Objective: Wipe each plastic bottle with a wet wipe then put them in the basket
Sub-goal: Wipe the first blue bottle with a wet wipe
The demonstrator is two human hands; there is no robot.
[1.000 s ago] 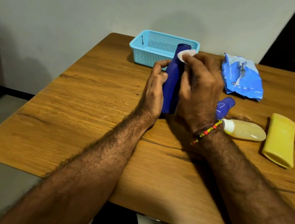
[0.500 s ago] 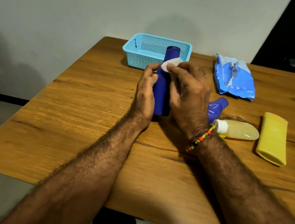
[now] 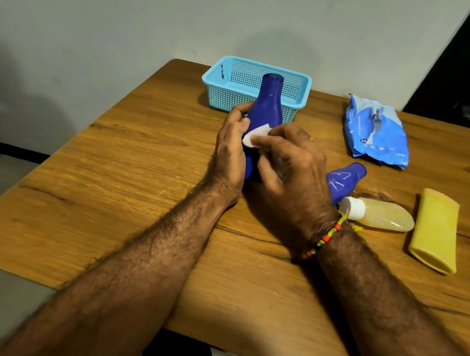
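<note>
Head view: we find the dark blue bottle (image 3: 266,111) standing upright on the surface (image 3: 132,184), its long axis vertical and its cap toward the basket (image 3: 228,82), which sits just behind it. The left hand (image 3: 231,149) curls round the bottle's left flank and steadies it. The right hand (image 3: 289,165) pinches a white wet wipe (image 3: 255,136) and presses it against the bottle's near face, about midway up the body. Both hands are in contact with the bottle; neither is spread.

We judge wiping of this bottle to be in progress, with the upper body and neck bare of the wipe at present. The coming stroke turns on the vertical axis: the wipe travels along it while the left hand resists tipping.

To the right of the bottle we note a second blue bottle (image 3: 343,181) lying on its side, a clear bottle (image 3: 381,214) with a white cap just beyond it, a yellow tube (image 3: 435,228) further right, and the wipes packet (image 3: 374,130) behind these. We see nothing in the part of the basket that shows; the bottle hides some of it.
</note>
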